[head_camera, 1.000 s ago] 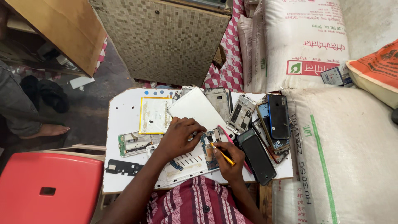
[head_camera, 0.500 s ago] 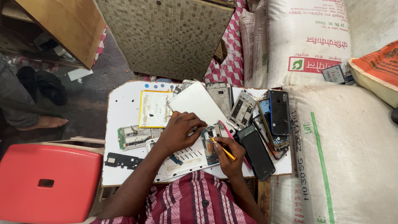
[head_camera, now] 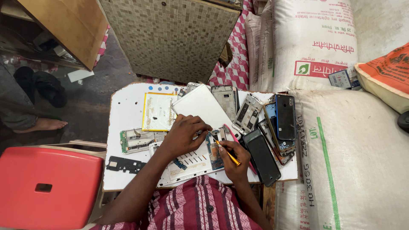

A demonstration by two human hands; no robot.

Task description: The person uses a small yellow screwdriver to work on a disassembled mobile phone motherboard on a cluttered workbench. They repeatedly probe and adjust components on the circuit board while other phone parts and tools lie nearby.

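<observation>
Centrally on the white board [head_camera: 128, 110], an opened phone [head_camera: 214, 150] w/ blue circuit board is pinned by the left hand [head_camera: 181, 136], fingers clenched on it. A yellow-handled screwdriver [head_camera: 228, 154] is grasped in the right hand [head_camera: 233, 161], tip on the phone.

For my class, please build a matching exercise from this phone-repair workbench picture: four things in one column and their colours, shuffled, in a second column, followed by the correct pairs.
Things
1. Stool beside the table
2. Screwdriver in the right hand
3. Circuit board steadied by the left hand
4. Closed phone at the right of the white table

Colours
A. Blue
B. Black
C. Red
D. Yellow

Pairs: 1-C, 2-D, 3-A, 4-B
</observation>
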